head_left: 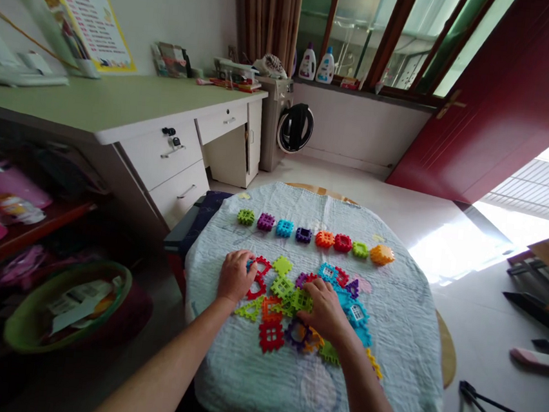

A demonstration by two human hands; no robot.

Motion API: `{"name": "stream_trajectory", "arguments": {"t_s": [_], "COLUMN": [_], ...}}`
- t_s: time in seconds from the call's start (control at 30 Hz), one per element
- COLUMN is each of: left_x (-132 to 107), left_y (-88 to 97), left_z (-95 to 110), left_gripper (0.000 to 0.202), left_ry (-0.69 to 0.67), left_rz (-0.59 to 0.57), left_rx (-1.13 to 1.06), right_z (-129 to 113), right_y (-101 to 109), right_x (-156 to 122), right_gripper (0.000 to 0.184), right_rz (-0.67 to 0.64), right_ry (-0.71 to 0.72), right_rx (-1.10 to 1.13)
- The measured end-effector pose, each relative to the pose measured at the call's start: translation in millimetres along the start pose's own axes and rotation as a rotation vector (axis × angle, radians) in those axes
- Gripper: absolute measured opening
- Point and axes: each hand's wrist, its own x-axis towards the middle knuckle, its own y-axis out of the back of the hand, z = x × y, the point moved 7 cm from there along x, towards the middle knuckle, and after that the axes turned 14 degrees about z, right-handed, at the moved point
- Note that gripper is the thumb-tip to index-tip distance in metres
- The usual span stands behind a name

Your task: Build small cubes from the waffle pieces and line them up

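Observation:
Toothed plastic building tiles in several colours lie in a loose pile on the cloth-covered round table point(247, 391). At the pile's left edge, my left hand point(235, 276) is closed, with a small bit of blue tile point(249, 265) showing at its fingertips. A red ring tile point(257, 288) lies beside those fingers. My right hand point(325, 309) is over the middle of the pile, its thumb and fingers around a green tile point(301, 300); part of that tile is hidden. Near my hands lie a red window tile point(271, 336) and a blue window tile point(357, 313).
Beyond the pile runs a row of small assembled blocks, from a green block point(245, 217) to an orange-yellow block point(382, 254). A desk point(168, 102) stands to the left and a basket point(124, 282) below it. A black tripod leg point(502, 409) is at the right.

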Motion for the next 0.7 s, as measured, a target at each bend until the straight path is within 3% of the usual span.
{"name": "stream_trajectory", "arguments": {"t_s": [0.2, 0.33, 0.43, 0.6, 0.7], "left_x": [-0.1, -0.2, -0.1, 0.3, 0.4], "left_y": [-0.7, -1.4, -1.7, -1.0, -1.2], "left_z": [-0.4, -0.9, -0.8, -0.9, -0.8], "left_gripper": [0.013, 0.012, 0.012, 0.011, 0.011], "left_ry": [0.002, 0.001, -0.003, 0.001, 0.003], "left_rz": [-0.005, -0.001, -0.007, -0.004, -0.005], "left_rx": [0.012, 0.004, -0.002, 0.001, 0.003], "right_z": [1.1, 19.3, 35.6, 47.5, 43.4], "right_y": [11.7, 16.7, 12.1, 10.4, 4.6], "right_x": [5.2, 9.1, 10.2, 5.8, 4.1], "right_gripper": [0.010, 0.028, 0.028, 0.035, 0.043], "right_rz": [0.021, 0.079, 0.142, 0.341, 0.308], "right_ry": [-0.028, -0.144, -0.221, -0.214, -0.179], "right_rx": [0.200, 0.290, 0.287, 0.077, -0.007]}}
